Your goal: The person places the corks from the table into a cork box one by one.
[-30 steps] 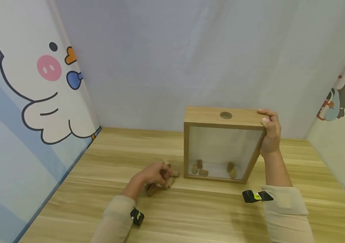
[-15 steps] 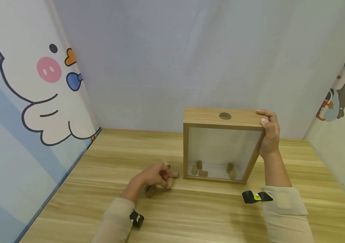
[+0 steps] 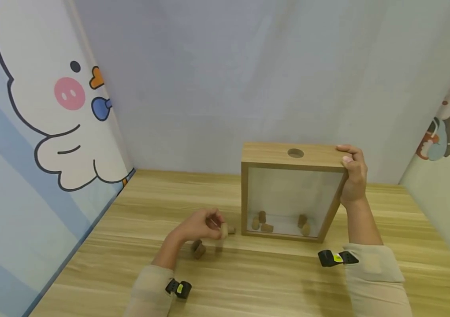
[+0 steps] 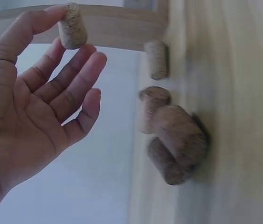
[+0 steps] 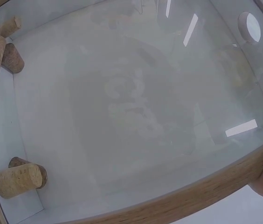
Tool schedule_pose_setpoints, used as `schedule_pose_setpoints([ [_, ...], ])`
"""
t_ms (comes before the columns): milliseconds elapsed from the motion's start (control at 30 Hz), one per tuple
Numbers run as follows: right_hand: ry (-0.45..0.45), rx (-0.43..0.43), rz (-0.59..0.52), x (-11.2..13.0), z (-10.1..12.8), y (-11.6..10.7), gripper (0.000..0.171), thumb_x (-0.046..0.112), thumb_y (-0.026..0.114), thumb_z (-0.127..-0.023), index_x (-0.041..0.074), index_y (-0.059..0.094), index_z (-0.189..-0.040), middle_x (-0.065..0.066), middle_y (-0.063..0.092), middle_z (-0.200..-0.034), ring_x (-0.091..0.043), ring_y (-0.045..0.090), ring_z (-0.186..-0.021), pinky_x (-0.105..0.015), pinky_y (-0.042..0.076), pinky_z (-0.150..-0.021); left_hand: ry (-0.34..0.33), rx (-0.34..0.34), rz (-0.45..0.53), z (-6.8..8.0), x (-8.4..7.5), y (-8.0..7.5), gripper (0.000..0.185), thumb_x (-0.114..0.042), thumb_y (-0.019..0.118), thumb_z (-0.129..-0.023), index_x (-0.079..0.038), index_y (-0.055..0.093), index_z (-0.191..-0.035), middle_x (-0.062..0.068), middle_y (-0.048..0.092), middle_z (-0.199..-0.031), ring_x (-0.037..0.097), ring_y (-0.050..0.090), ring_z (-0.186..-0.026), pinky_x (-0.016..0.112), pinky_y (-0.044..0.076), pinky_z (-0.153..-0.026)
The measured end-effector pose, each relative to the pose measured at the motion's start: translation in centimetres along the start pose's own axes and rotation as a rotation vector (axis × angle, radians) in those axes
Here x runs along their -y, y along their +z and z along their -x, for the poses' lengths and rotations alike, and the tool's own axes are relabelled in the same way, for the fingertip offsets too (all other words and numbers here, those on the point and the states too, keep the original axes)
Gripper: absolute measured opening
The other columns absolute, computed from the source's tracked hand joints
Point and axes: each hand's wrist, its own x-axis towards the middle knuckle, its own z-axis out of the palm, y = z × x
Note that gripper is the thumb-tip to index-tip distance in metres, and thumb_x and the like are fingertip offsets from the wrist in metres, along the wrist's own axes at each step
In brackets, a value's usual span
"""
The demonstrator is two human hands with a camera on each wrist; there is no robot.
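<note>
The left hand (image 4: 33, 93) pinches one cork (image 4: 71, 25) at its fingertips, lifted just above the loose corks (image 4: 173, 140) that lie on the table (image 3: 268, 273). The right hand (image 3: 353, 176) grasps the top corner of the wooden box (image 3: 272, 154). Five corks (image 3: 262, 222) already lie behind its glass, so I judge that some work is done and several corks are left, near the pinch.

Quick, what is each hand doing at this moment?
Left hand: pinching a cork at its fingertips.
Right hand: gripping the top right corner of the box.
</note>
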Motion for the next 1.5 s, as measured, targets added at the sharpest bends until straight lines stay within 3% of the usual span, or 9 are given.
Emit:
schedule_pose_setpoints([
  [300,-0.003,-0.007,-0.009,-0.1,0.1,0.1,0.028,0.022,0.043,-0.082,0.015,0.062,-0.101,-0.010,0.048,-0.105,-0.023,0.043,-0.088,-0.037,0.031,-0.071,0.062,0.014,0.171,-0.6,-2.2,-0.2,0.030,0.007,0.062,-0.076,0.004,0.052,-0.104,0.013,0.058,-0.091,0.026,0.062,-0.082,0.036,0.052,-0.066],
  [500,-0.012,-0.001,-0.002,0.0,0.0,0.0,0.028,0.021,0.043,-0.083,0.014,0.062,-0.102,-0.010,0.048,-0.106,-0.023,0.043,-0.088,-0.037,0.032,-0.071,0.133,-0.042,0.143,-1.1,-3.8,-0.5,0.030,0.005,0.064,-0.079,0.002,0.055,-0.107,0.010,0.058,-0.094,0.022,0.061,-0.080,0.032,0.051,-0.070],
  [633,-0.002,-0.005,0.000,0.0,0.2,-0.1,0.028,0.021,0.043,-0.083,0.014,0.062,-0.101,-0.010,0.048,-0.105,-0.023,0.043,-0.087,-0.035,0.032,-0.070,0.189,-0.077,0.125,-0.6,-6.3,-0.6,0.030,0.007,0.061,-0.080,0.007,0.055,-0.110,0.011,0.058,-0.093,0.024,0.058,-0.080,0.031,0.049,-0.069],
  [733,0.000,-0.008,0.002,0.0,0.1,-0.1,0.028,0.021,0.043,-0.083,0.014,0.062,-0.101,-0.011,0.048,-0.105,-0.022,0.043,-0.087,-0.035,0.033,-0.069,0.216,-0.117,0.129,-0.2,-8.4,-0.7,0.028,0.006,0.062,-0.081,0.010,0.055,-0.109,0.012,0.060,-0.090,0.028,0.057,-0.081,0.033,0.049,-0.070],
  [900,0.004,-0.006,0.003,0.0,0.0,0.0,0.028,0.021,0.042,-0.083,0.014,0.062,-0.102,-0.011,0.048,-0.106,-0.023,0.043,-0.088,-0.036,0.032,-0.071,0.180,-0.222,0.076,-0.2,-10.7,-0.9,0.026,-0.003,0.069,-0.083,0.006,0.060,-0.105,0.009,0.062,-0.087,0.025,0.060,-0.079,0.032,0.050,-0.070],
  [1000,0.005,-0.013,0.002,0.1,-0.2,0.0,0.028,0.021,0.043,-0.083,0.014,0.063,-0.101,-0.011,0.048,-0.106,-0.023,0.042,-0.088,-0.037,0.031,-0.071,0.198,-0.260,0.056,-0.4,-11.7,-1.2,0.026,-0.004,0.069,-0.083,0.006,0.062,-0.105,0.011,0.064,-0.088,0.026,0.061,-0.078,0.033,0.051,-0.070],
  [1200,-0.008,-0.016,-0.017,0.2,-0.3,0.3,0.028,0.021,0.044,-0.082,0.012,0.063,-0.101,-0.011,0.049,-0.104,-0.022,0.043,-0.087,-0.036,0.032,-0.070,0.267,-0.303,0.086,-0.7,-13.4,-2.0,0.025,-0.002,0.069,-0.083,0.007,0.062,-0.105,0.014,0.064,-0.090,0.028,0.061,-0.079,0.036,0.051,-0.071],
  [1433,0.010,-0.027,0.010,0.4,-0.1,0.4,0.028,0.022,0.044,-0.082,0.013,0.064,-0.100,-0.010,0.048,-0.105,-0.022,0.042,-0.088,-0.036,0.031,-0.071,0.338,-0.408,0.136,-2.4,-13.2,-2.7,0.033,-0.009,0.071,-0.083,0.000,0.060,-0.113,0.009,0.059,-0.099,0.023,0.062,-0.080,0.035,0.052,-0.070],
  [1500,0.013,-0.029,0.007,0.4,0.0,0.3,0.028,0.021,0.043,-0.082,0.013,0.064,-0.100,-0.010,0.048,-0.104,-0.022,0.042,-0.087,-0.036,0.031,-0.070,0.361,-0.441,0.161,-2.7,-13.8,-2.7,0.035,-0.008,0.071,-0.083,-0.001,0.059,-0.115,0.009,0.058,-0.102,0.023,0.063,-0.080,0.036,0.052,-0.070],
])
